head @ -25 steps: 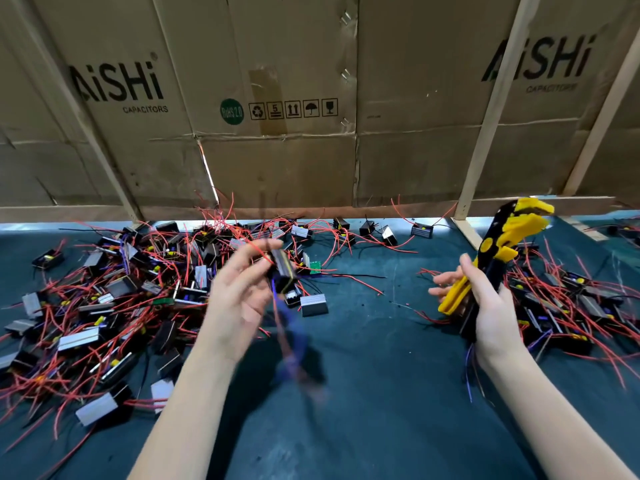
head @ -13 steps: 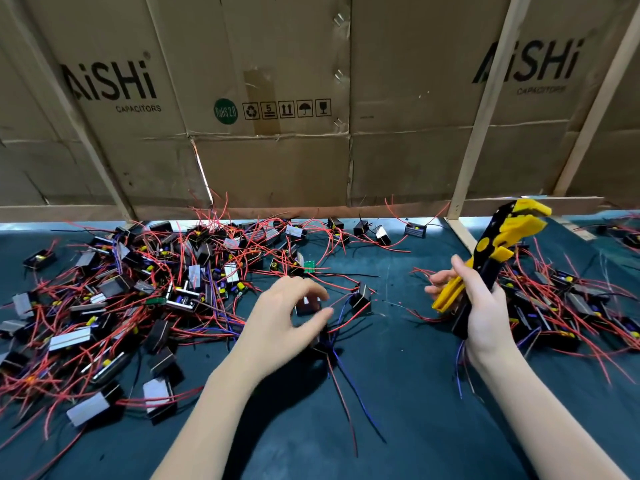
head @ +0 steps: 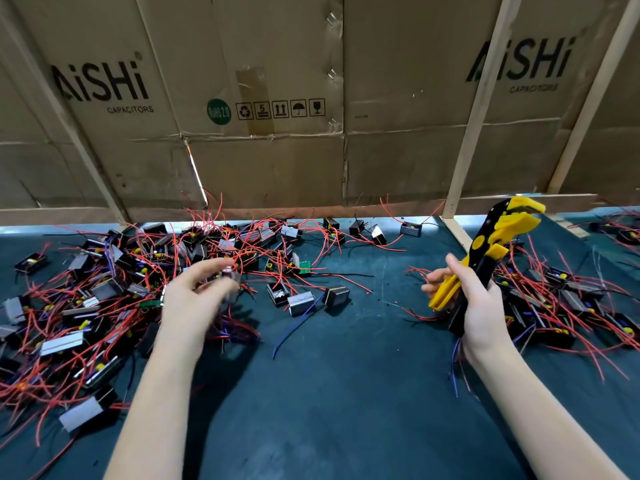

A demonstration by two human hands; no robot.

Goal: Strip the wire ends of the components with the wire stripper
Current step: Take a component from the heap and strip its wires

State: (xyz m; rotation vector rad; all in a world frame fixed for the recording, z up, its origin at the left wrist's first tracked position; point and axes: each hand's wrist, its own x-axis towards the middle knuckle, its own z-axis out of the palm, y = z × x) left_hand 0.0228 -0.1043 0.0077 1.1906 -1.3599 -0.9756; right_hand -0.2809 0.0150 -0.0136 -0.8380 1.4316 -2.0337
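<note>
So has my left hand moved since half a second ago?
Yes. The left hand has swung left, away from the green circuit board, to the edge of the pile of red-wired components.

My wire stripper (head: 485, 258) is yellow and black. The components (head: 104, 292) are black and grey with red wires, a few blue. The surface (head: 346, 393) is dark teal. The brown cardboard (head: 277, 161) behind carries black lettering and a green round sticker (head: 219, 111).

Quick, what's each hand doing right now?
Left hand: blurred, fingers curled round a small component picked from the pile.
Right hand: grips the yellow and black wire stripper.
</note>
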